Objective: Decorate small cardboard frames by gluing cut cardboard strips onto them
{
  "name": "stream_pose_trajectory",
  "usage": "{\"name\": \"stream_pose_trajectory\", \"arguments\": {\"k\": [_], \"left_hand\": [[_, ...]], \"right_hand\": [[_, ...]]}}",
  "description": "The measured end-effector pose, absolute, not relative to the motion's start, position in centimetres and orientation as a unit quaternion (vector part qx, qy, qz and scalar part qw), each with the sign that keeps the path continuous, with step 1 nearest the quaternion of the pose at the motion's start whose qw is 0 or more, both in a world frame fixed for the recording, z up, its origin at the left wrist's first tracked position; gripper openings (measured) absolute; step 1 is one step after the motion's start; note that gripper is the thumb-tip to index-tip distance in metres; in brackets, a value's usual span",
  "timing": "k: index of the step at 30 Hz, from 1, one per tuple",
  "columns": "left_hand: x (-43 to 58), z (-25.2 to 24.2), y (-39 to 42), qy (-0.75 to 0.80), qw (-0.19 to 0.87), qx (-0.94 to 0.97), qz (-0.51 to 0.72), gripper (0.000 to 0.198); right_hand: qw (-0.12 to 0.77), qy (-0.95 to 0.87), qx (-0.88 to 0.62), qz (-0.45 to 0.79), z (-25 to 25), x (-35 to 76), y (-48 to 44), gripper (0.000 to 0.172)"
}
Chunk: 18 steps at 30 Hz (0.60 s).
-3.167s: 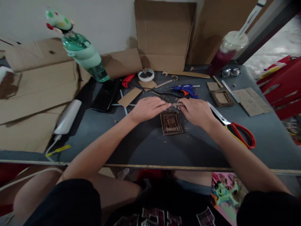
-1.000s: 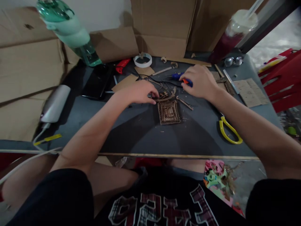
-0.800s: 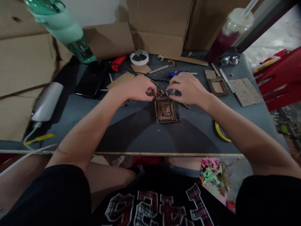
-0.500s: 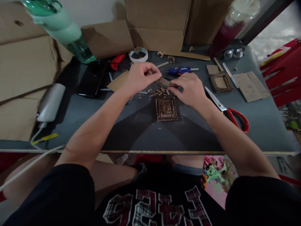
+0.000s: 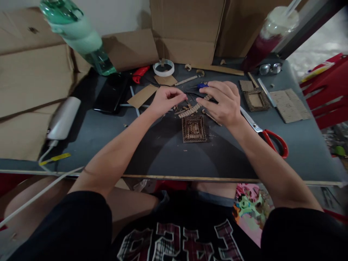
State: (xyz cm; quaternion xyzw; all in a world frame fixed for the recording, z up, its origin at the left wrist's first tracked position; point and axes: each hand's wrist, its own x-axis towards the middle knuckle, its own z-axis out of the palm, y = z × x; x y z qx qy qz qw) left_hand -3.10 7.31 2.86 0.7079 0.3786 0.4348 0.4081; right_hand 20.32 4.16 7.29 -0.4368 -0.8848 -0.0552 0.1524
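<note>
My left hand (image 5: 168, 101) is above the scraps with thumb and fingertips pinched together; whatever may be between them is too small to make out. My right hand (image 5: 222, 100) is open, thumb and fingers apart, just over the table. Below and between the hands lies a ribbed cardboard strip (image 5: 191, 110), among small cardboard scraps. A thinner strip (image 5: 212, 118) rests under my right hand. Nearer me sits a square piece built of stacked corrugated strips (image 5: 194, 129). A blue tool, seemingly a glue gun (image 5: 202, 86), is partly hidden behind my right fingers.
Red-handled scissors (image 5: 274, 142) lie to the right, beside a small cardboard frame (image 5: 255, 100) and a corrugated sheet (image 5: 289, 105). A tape roll (image 5: 163, 68), green bottle (image 5: 81, 41), phone (image 5: 110, 93) and drink cup (image 5: 263, 43) stand or lie around the back and left.
The ribbed strip has left my fingers and lies on the table. My right hand has opened and shifted slightly, now covering most of the blue tool. My left hand is a little lower.
</note>
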Motion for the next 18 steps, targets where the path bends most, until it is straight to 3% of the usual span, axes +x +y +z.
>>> {"name": "stream_pose_trajectory", "arguments": {"k": [4,8,18], "left_hand": [[-2.8,3.4,6.2,0.315,0.498,0.734,0.336,0.047],[-2.2,3.3,5.8,0.323,0.497,0.728,0.345,0.036],[-1.4,2.9,4.9,0.313,0.589,0.641,0.38,0.037]], "right_hand": [[0.163,-0.886,-0.429,-0.072,7.2,20.1,4.3,0.042],[0.182,-0.872,-0.447,-0.085,7.1,19.7,4.2,0.041],[0.187,-0.814,-0.537,-0.121,7.6,19.3,3.3,0.063]]}}
